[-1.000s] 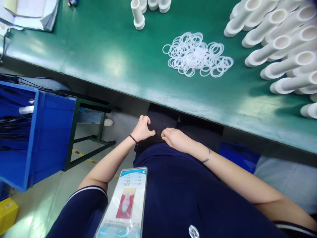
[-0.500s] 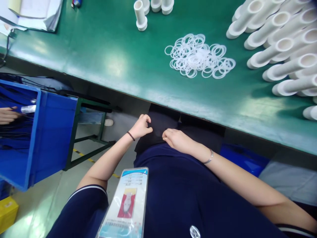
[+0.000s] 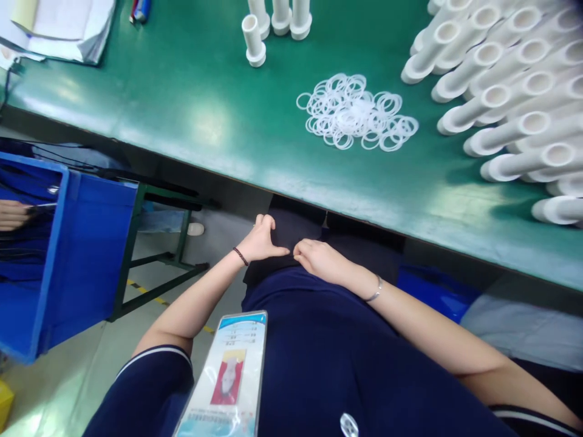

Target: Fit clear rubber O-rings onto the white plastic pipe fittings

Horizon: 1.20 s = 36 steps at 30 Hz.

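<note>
Both grips pinch the shirt hem in the lap, below the bench edge.

Left hand (image 3: 260, 241) and right hand (image 3: 319, 260) have fingers closed on the dark shirt hem (image 3: 277, 273), thumbs nearly touching. To do it well, I judge, pull evenly on both sides, clear of the badge (image 3: 228, 376). The white rings (image 3: 355, 112) and tubes (image 3: 501, 97) lie on the green bench (image 3: 182, 91), well apart.
</note>
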{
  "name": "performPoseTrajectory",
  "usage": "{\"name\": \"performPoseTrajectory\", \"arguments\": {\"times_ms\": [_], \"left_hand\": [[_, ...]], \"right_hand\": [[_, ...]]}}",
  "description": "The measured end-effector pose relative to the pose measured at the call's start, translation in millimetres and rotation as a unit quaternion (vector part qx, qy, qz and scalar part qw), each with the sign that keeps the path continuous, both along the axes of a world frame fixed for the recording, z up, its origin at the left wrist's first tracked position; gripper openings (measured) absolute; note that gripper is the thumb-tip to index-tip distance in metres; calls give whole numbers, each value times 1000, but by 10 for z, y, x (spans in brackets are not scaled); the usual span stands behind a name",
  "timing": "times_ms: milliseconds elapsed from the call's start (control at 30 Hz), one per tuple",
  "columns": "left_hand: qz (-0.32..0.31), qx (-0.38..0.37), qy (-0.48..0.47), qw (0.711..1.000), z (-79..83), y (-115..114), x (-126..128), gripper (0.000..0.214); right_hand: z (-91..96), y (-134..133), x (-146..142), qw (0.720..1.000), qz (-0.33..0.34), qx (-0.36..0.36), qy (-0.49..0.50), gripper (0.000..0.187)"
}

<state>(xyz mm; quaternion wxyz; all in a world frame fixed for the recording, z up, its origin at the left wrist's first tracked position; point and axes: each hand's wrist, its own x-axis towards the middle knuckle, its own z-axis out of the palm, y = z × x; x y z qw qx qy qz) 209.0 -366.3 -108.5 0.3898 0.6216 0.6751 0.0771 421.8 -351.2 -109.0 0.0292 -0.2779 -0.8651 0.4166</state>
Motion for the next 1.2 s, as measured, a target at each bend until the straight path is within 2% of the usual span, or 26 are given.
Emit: {"name": "performPoseTrajectory", "arguments": {"times_ms": [67,167,233,267,400,500,667,833,933,1067,1200], "left_hand": [[-7,31,29,999,26,-18,66,53],[-30,70,10,997,63,-45,88,40],[-74,71,31,994,9,-38,40,32],[-76,70,39,994,-46,-19,13,33],[-48,34,51,997,-234,60,-18,52],[-23,25,69,997,-235,52,20,57],[-8,9,64,998,-229,58,-7,51],[0,22,65,998,-255,24,12,61],[20,27,77,996,-239,23,52,54],[26,27,55,998,-276,68,-6,40],[29,53,24,998,-346,14,-47,40]], "right_hand": [[26,3,-18,1000,10,15,-3,16],[177,32,-34,997,36,54,-31,19],[269,76,-36,994,52,76,-56,15],[292,104,-33,993,55,83,-71,13],[246,179,-8,993,70,70,-61,12],[141,138,-13,991,75,90,-60,16],[30,57,-59,988,73,124,-60,18],[56,82,-78,990,75,95,-67,28],[89,89,-89,992,76,90,-52,25],[157,76,-71,990,52,122,-43,21],[226,112,-14,991,40,110,-65,14]]}}
